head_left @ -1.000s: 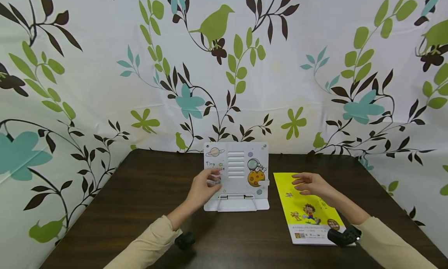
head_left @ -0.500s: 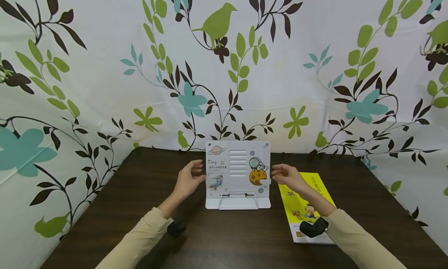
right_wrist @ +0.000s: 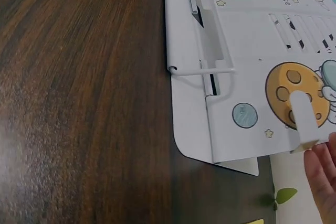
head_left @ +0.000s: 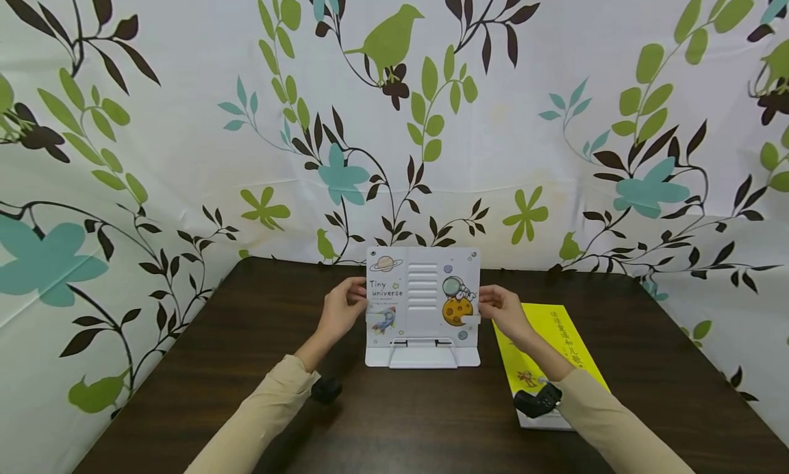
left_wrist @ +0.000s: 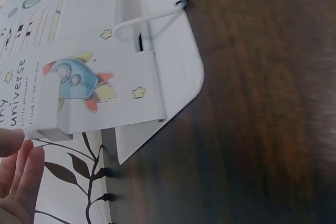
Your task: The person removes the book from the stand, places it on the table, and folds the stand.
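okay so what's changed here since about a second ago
The left grip went from in front of the white stand to its left edge; the right grip moved left from above the yellow book to the stand's right edge. Whether either holds it is unclear. Stand and book stayed put.

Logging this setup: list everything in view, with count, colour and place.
Book stand: one, white with space drawings, on the table.
Book: one, yellow and white, flat right of the stand.
Table: one, dark brown, under both.
Backdrop: one, white, leaf-patterned, behind the table.
Wrist cameras: two, black, one per wrist.
Sleeves: two, beige, one per arm.
Left hand: one, bare, at the stand's left edge.
Right hand: one, bare, at the stand's right edge.
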A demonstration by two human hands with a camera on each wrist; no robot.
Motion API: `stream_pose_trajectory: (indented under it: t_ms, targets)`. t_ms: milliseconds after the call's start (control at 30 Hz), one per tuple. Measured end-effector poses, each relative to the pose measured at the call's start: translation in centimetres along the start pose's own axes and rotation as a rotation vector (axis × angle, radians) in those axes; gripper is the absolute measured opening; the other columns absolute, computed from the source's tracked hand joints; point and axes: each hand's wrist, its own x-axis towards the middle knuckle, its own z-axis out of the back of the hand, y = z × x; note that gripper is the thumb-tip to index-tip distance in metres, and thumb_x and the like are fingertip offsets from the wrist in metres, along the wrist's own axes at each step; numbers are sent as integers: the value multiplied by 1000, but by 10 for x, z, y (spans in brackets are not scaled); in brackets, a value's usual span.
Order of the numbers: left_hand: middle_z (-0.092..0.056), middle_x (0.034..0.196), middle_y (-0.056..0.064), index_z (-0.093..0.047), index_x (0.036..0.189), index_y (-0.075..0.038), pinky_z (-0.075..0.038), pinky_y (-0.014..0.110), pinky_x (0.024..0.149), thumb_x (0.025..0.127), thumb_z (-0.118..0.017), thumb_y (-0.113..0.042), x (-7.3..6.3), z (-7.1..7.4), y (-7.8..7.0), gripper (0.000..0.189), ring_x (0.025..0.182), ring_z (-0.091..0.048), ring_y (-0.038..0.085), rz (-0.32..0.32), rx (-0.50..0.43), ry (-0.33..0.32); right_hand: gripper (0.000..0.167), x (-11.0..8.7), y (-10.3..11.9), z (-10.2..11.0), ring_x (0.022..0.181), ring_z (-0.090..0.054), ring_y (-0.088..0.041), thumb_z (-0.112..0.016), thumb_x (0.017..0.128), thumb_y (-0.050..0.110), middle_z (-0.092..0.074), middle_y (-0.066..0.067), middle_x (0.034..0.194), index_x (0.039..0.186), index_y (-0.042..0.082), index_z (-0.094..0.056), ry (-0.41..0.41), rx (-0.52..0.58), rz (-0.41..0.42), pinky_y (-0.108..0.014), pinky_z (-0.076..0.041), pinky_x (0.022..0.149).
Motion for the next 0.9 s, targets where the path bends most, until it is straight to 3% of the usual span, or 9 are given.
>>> stream_pose_trajectory:
  t_ms: [233, 467, 733, 900]
  targets:
    - [-62, 85, 15, -60, 103, 6, -50, 37, 70, 74, -64, 12, 6, -2, 1, 30, 77, -62, 26, 24, -5, 11, 24, 4, -4, -3, 85, -56, -26, -52, 88, -4, -58, -21, 96, 111, -7, -53, -37, -2, 5, -21, -50, 69]
    - [-62, 85, 14, -60, 102, 5, -49, 34, 70, 74, -63, 12, 5, -3, 4, 29, 76, -60, 24, 19, -7, 10, 23, 4, -5, -3, 86, -57, -27, -52, 87, -6, -58, -20, 95, 110, -7, -54, -38, -17, 16, -22, -51, 70]
    - [-61, 83, 13, -59, 100, 5, -49, 30, 66, 73, -64, 13, -3, 2, 0, 29, 74, -61, 23, 17, -15, 19, 24, 10, -5, -5, 88, -56, -28, -52, 87, -6, -58, -20, 96, 111, -6, -54, -34, -28, 16, -23, -51, 71]
    - [-60, 84, 13, -57, 98, 5, -49, 29, 66, 73, -64, 15, -15, 5, -6, 28, 74, -60, 23, 54, -52, 45, 24, 13, -5, -5, 88, -56, -28, -52, 88, -5, -58, -20, 98, 112, -6, -55, -23, -47, 25, -25, -52, 73]
